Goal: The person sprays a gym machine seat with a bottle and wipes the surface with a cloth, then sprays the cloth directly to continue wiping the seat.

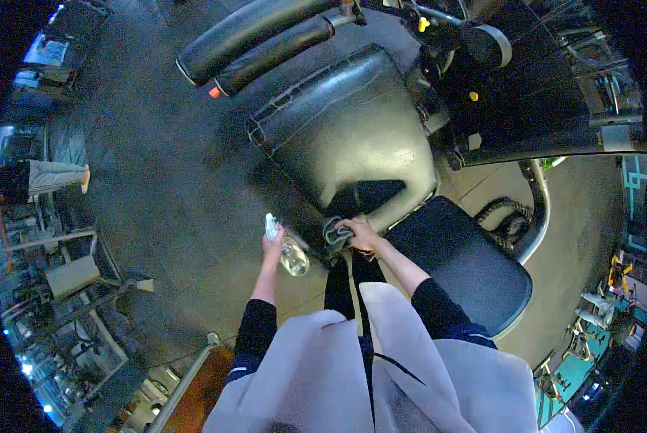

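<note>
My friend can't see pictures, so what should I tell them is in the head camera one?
A person's left hand holds a clear spray bottle and their right hand holds a bunched cloth near a big black cushion. A smaller black cushion is on the right, and gym machines stand farther away.

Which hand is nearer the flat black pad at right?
Right. The right hand, with a cloth, is just left of the flat black pad; the left hand, holding a spray bottle, is farther left.
</note>
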Demonstrator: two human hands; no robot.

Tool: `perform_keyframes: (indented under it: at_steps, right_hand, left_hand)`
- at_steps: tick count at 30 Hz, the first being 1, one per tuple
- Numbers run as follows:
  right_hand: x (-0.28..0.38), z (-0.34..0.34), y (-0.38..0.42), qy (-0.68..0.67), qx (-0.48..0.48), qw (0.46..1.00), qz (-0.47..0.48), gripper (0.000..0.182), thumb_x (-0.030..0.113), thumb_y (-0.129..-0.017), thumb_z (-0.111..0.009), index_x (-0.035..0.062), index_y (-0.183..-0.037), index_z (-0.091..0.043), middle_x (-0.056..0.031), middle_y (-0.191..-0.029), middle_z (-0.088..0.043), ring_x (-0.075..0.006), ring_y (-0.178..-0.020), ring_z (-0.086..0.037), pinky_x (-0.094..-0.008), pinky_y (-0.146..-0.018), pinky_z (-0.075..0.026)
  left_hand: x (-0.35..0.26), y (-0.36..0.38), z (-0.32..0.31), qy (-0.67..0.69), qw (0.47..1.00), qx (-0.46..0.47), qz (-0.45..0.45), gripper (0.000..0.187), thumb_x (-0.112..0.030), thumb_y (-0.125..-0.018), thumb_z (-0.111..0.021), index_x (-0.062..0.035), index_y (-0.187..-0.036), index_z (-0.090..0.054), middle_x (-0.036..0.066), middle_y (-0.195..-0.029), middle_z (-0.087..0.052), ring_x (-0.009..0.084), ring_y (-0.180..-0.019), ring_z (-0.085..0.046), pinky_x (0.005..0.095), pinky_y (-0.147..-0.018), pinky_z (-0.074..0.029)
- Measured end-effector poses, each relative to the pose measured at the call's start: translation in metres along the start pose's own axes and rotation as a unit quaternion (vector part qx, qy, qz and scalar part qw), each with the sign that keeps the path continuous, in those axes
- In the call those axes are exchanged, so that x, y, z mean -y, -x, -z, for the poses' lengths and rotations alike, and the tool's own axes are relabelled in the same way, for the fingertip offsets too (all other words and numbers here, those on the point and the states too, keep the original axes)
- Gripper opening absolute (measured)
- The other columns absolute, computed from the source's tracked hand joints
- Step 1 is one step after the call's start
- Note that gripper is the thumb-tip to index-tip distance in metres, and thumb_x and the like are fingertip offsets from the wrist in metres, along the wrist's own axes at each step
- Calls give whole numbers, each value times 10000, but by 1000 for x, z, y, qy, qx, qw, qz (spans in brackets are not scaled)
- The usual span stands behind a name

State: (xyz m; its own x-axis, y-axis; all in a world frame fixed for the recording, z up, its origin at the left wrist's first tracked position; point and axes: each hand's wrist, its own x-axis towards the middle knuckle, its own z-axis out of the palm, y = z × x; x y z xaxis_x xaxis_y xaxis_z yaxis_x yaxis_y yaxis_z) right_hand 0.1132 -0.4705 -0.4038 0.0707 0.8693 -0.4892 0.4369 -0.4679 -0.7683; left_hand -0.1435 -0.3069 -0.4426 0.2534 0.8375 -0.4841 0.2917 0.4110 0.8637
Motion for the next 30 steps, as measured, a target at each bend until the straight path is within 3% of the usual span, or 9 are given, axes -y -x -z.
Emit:
perform_keyframes:
  at_steps: [2, 7, 11, 13, 14, 15, 22, 26, 30]
  right_hand:
    - [-15, 13, -4, -60, -106, 992, 41, 552, -12, -663, -613, 159, -1185, -552, -152, -1132, -564, -310, -1107, -522, -375, -951, -416]
    - [-30, 69, -30, -129, -382, 912, 75, 581, -40, -700, -583, 84, -1257, -475, -164, -1151, -560, -328, -1109, -518, -395, -956, -408]
    - [-41, 154, -39, 17, -558, 828, 54, 707, -45, -696, -574, 99, -1355, -362, -208, -1242, -481, -388, -1175, -436, -425, -1001, -363]
    - [-40, 200, -26, -2, -564, 826, -28, 744, -53, -689, -576, 106, -1377, -343, -236, -1247, -459, -411, -1165, -427, -435, -1002, -359]
    - [-69, 217, -31, 48, -589, 806, 30, 759, -61, -686, -574, 115, -1384, -334, -245, -1205, -465, -399, -1099, -462, -426, -981, -377]
    - [-74, 235, -24, 4, -566, 824, -24, 767, -62, -685, -579, 123, -1386, -328, -240, -1169, -463, -392, -1069, -472, -414, -966, -392]
    - [-172, 247, -34, 89, -473, 876, -24, 828, -24, -643, -669, 107, -1377, -308, -241, -1165, -420, -417, -1077, -450, -433, -939, -407]
    - [-164, 213, -56, 84, -525, 838, -119, 797, 291, -664, -744, 77, -1321, -348, -227, -1182, -420, -434, -1090, -437, -504, -909, -405]
    - [-145, 199, -63, 100, -491, 852, -151, 727, 372, -681, -724, 57, -1244, -388, -230, -1164, -423, -424, -1079, -424, -537, -837, -407]
  left_hand:
    - [57, -32, 25, -146, 989, 38, -5, 465, -212, -788, -686, -41, -1189, -525, -6, -848, -574, 96, -763, -551, 254, -719, -460]
    - [2, -1, 4, -296, 947, 12, -126, 463, -252, -778, -687, -79, -1185, -551, 94, -1039, -630, 211, -846, -624, 353, -769, -493]
    - [-18, 10, -10, -193, 979, -7, -59, 629, -96, -765, -692, -13, -1316, -402, 68, -1002, -606, 148, -858, -598, 298, -741, -500]
    - [14, -3, -8, -71, 996, 17, -46, 652, -75, -775, -680, -22, -1341, -359, 66, -970, -599, 138, -839, -587, 282, -724, -496]
    - [21, -4, -7, -9, 999, 27, -37, 665, -64, -781, -673, -26, -1354, -337, 65, -954, -595, 133, -829, -581, 275, -716, -494]
    - [4, 4, -16, 11, 1000, 29, 4, 578, -109, -806, -668, -70, -1272, -327, 57, -982, -533, 142, -866, -533, 298, -814, -458]
    - [8, 1, -52, 73, 991, -113, 0, 674, -35, -796, -656, -108, -1315, -232, 105, -1005, -526, 167, -868, -531, 306, -778, -474]
    - [14, 5, -48, -7, 995, -66, -72, 684, 32, -761, -592, -128, -1319, -232, 122, -993, -536, 192, -850, -549, 339, -778, -485]
    - [24, -2, -47, -84, 985, -130, -74, 678, 4, -719, -595, -125, -1298, -267, 82, -948, -556, 149, -783, -557, 290, -677, -475]
